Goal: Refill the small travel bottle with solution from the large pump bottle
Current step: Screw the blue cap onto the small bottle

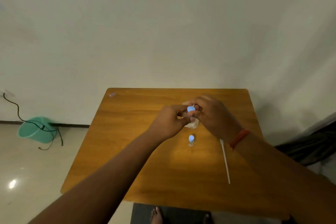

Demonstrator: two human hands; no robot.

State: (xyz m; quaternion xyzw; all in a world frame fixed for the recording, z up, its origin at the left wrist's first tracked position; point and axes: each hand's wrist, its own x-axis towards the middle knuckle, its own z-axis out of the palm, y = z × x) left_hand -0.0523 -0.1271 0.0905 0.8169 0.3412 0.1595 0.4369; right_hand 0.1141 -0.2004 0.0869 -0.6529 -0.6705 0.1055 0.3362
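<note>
Fingers of both hands are curled and meet on one small item over the far middle of the brown wooden table (127, 151): left hand (169, 122) comes in from the left with thumb and fingertips closed near a light-blue round cap (190, 109), right hand (212, 114) wraps around from the right and covers most of what sits below that cap. Cap faces up toward the camera. Whether this held item is the large pump bottle or something else, can't tell, body is hidden by the fingers. Pale crumpled tissue-like sheet (191, 125) lies on the table right under the hands, partly hidden. Small clear travel bottle with a light-blue cap (191, 140) stands upright on the table, nearer the camera than the hands, not touched, cap on. Thin white straw-like tube (225, 162) lies flat to the right of it, running toward the near edge, its far end under the right wrist. Red-orange band (239, 138) on the right wrist. Off the table: teal plastic bucket (36, 131) tipped on the floor at left with a black cable (18, 109) trailing over it, bare toes (156, 214) at bottom edge.
</note>
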